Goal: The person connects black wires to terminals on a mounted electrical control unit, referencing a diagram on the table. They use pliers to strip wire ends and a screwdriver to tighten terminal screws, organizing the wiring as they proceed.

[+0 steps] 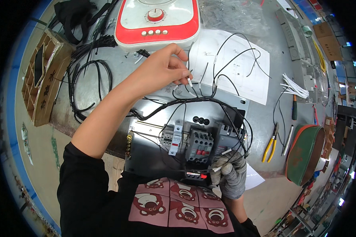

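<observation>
My bare left hand (162, 71) is raised over the far side of a metal mounting plate (146, 156). Its thumb and fingertips pinch a black wire, close to a white marker sleeve (190, 82). That wire belongs to a black wire bundle (178, 101) running across the plate. In a grey glove, my right hand (231, 173) is closed at the plate's near right, with a black wire carrying a white marker sleeve (217, 169) between its fingers. Beside it on the plate stand a contactor (199, 145), a white narrow breaker (175, 140) and a dark grey device (226, 138).
A red and white machine with a knob (156, 15) stands at the back. Papers (241, 67) lie under loose wires. To the right are yellow-handled pliers (269, 148), a screwdriver (294, 106), white tubes (296, 87) and a green container (302, 158). A partitioned box (47, 79) sits left.
</observation>
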A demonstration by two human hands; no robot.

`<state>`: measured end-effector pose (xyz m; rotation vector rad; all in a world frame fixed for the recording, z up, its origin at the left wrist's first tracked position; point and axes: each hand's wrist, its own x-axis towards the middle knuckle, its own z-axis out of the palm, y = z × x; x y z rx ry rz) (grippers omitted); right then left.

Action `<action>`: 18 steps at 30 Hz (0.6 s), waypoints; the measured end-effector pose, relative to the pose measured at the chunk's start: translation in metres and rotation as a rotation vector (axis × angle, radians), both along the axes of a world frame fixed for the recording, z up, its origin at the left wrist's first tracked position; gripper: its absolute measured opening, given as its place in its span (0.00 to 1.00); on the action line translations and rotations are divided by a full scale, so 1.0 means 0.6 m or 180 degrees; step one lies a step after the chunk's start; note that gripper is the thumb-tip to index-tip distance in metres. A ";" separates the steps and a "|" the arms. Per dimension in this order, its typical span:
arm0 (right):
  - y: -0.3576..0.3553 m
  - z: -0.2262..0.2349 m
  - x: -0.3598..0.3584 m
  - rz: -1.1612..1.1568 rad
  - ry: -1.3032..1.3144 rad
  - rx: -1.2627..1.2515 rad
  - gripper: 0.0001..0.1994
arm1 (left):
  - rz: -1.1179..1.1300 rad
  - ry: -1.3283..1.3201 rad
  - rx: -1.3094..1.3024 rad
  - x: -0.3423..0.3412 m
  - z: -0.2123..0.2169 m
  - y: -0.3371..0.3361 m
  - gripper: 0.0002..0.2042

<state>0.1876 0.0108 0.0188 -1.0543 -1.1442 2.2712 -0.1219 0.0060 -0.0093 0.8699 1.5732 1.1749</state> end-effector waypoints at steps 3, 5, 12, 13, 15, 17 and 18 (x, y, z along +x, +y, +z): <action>0.000 0.000 0.000 0.0044 -0.0018 0.0106 0.20 | -0.0180 0.0616 -0.0214 -0.015 -0.004 -0.009 0.07; 0.000 -0.002 0.000 0.0055 0.0031 0.0140 0.21 | -0.0364 0.0879 -0.0382 -0.028 -0.009 -0.016 0.05; 0.003 -0.002 0.002 0.0022 0.0000 0.0266 0.19 | -0.0791 0.0849 -0.0777 -0.010 -0.007 -0.009 0.09; 0.004 -0.002 0.002 0.0040 0.0056 0.0140 0.18 | -0.0699 0.0627 -0.0707 -0.011 -0.014 -0.010 0.10; 0.005 -0.010 0.004 0.0161 0.0225 -0.0042 0.16 | -0.0640 0.0652 -0.0761 -0.015 -0.027 -0.011 0.11; 0.006 -0.010 0.006 0.0107 0.0275 0.0043 0.16 | -0.0594 0.0440 -0.0780 -0.015 -0.030 -0.003 0.10; 0.005 -0.006 0.002 0.0119 0.0299 0.0129 0.16 | -0.0687 0.0349 -0.0733 -0.020 -0.031 -0.006 0.10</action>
